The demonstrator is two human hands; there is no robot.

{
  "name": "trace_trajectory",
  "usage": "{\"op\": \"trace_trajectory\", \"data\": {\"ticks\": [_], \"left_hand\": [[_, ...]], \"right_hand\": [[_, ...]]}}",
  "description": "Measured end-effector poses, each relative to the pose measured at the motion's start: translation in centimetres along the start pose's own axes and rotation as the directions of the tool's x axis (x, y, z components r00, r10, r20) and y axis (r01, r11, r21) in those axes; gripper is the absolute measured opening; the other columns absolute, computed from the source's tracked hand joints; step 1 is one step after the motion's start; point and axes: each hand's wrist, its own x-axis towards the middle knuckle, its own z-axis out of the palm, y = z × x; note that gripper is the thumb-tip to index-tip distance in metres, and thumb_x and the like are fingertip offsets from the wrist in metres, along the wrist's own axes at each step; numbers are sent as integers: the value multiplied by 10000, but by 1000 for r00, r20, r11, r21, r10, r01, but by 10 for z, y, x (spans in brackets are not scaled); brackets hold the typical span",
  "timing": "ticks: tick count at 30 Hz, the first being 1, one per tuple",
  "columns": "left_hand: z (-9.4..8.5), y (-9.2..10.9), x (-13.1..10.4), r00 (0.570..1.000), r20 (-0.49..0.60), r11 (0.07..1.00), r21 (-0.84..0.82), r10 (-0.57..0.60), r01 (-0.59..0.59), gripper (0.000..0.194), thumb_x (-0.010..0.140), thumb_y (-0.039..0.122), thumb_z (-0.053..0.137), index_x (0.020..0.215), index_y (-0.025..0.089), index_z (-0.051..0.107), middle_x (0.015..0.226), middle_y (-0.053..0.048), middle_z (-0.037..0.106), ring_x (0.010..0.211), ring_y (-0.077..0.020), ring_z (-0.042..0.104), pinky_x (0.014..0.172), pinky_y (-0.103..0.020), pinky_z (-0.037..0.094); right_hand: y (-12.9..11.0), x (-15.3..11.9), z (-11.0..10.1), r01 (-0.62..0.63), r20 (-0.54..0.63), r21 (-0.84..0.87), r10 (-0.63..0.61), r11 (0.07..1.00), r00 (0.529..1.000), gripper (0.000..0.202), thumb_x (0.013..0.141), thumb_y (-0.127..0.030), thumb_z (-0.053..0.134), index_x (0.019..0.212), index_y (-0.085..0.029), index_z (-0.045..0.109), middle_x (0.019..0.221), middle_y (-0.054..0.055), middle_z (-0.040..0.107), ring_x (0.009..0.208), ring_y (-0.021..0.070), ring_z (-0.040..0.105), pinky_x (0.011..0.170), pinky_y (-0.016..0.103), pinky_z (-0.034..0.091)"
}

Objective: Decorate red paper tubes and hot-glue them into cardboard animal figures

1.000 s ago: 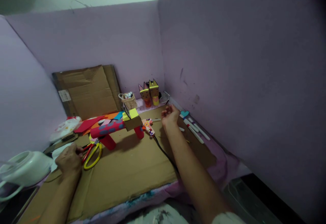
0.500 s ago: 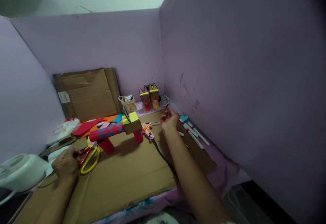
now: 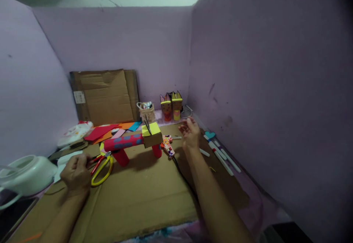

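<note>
My left hand [image 3: 75,173] rests on the cardboard with its fingers closed beside the scissors [image 3: 102,171], which have one red and one yellow handle. Whatever those fingers may grip is hidden. A toy animal made of red tubes [image 3: 125,143] stands in the middle, with blue spots, a box head topped in yellow, and dark strips sticking up. Right of it lies a colourfully patterned glue gun [image 3: 168,148] with a black cord. Just beyond the glue gun, my right hand [image 3: 191,134] is raised, fingers loosely bent and apart, with nothing visible in it.
White markers [image 3: 223,162] lie along the right wall. At the back stand two cat-eared paper figures [image 3: 177,106], a small basket [image 3: 147,114] and leaning cardboard [image 3: 106,97]. Coloured paper [image 3: 102,131] lies at the back left. A white pot [image 3: 26,176] stands at the left edge.
The view has swung left, so everything sits further right. My right hand has turned slightly and its fingers have loosened. My left hand stays beside the scissors.
</note>
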Motion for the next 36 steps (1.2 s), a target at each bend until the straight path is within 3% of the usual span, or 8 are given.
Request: {"op": "trace_trajectory", "data": {"ticks": [9, 16, 19, 23, 25, 27, 31, 36], "left_hand": [[15, -8, 2, 972, -99, 937, -304, -214, 176, 141, 625, 273, 545, 738, 189, 534, 656, 20, 576, 542, -128, 541, 493, -243, 440], [14, -1, -9, 942, -24, 867, -399, -336, 299, 135, 593, 242, 598, 713, 200, 556, 632, 27, 583, 531, -122, 532, 483, -232, 432], [9, 9, -14, 935, 22, 845, -423, -353, 329, 179, 593, 263, 621, 747, 196, 562, 705, 9, 598, 623, -152, 576, 571, -267, 476], [-4, 23, -9, 985, 146, 975, -187, -95, 122, 303, 684, 314, 621, 968, 218, 575, 954, -35, 613, 828, -206, 596, 769, -350, 495], [-8, 27, -3, 981, 181, 990, -131, 71, -47, 338, 715, 324, 603, 1034, 225, 554, 1089, -54, 583, 967, -236, 575, 888, -388, 465], [-9, 26, 3, 964, 224, 987, -106, 143, -121, 371, 726, 342, 592, 1075, 228, 540, 1134, -65, 570, 1025, -256, 563, 930, -409, 449], [-1, 11, 5, 891, 452, 998, -69, 35, -4, 599, 663, 395, 646, 1216, 236, 481, 1166, -101, 587, 1027, -309, 592, 887, -452, 485], [2, -1, -5, 883, 467, 993, -117, 43, 13, 706, 659, 401, 668, 1306, 268, 417, 1316, -104, 525, 1168, -324, 531, 985, -467, 437]], "right_hand": [[5, -9, 2, 155, 182, -526, -67, 836, 981, 383, 597, -381, 609, 919, -180, 560, 873, 37, 599, 821, 182, 572, 786, 334, 446], [5, -32, -22, 184, 263, -905, 163, 384, 951, 304, 577, -349, 682, 826, -179, 645, 730, 49, 656, 655, 213, 611, 641, 323, 438], [10, -42, -24, 258, 295, -955, 372, 146, 880, 368, 606, -348, 685, 929, -180, 633, 790, 47, 689, 662, 211, 645, 612, 297, 456], [13, -45, -24, 314, 245, -944, 413, -105, 877, 465, 604, -316, 697, 1035, -161, 612, 916, 104, 694, 839, 292, 654, 729, 380, 481], [10, -44, -23, 303, 263, -951, 341, -67, 902, 660, 542, -279, 745, 1165, -163, 562, 1107, 146, 647, 1032, 335, 599, 866, 438, 450], [4, -43, -20, 329, 357, -934, 294, 142, 887, 858, 519, -265, 774, 1309, -195, 447, 1317, 147, 525, 1225, 326, 476, 1004, 455, 365], [-5, -35, 1, 224, 493, -767, 330, 601, 805, 1030, 516, -306, 830, 1403, -288, 306, 1456, 103, 383, 1336, 271, 363, 1058, 435, 324], [-1, -21, 28, 43, 501, -689, 433, 724, 749, 1044, 402, -197, 879, 1336, -297, 425, 1325, 89, 541, 1193, 303, 526, 825, 378, 514]]}}
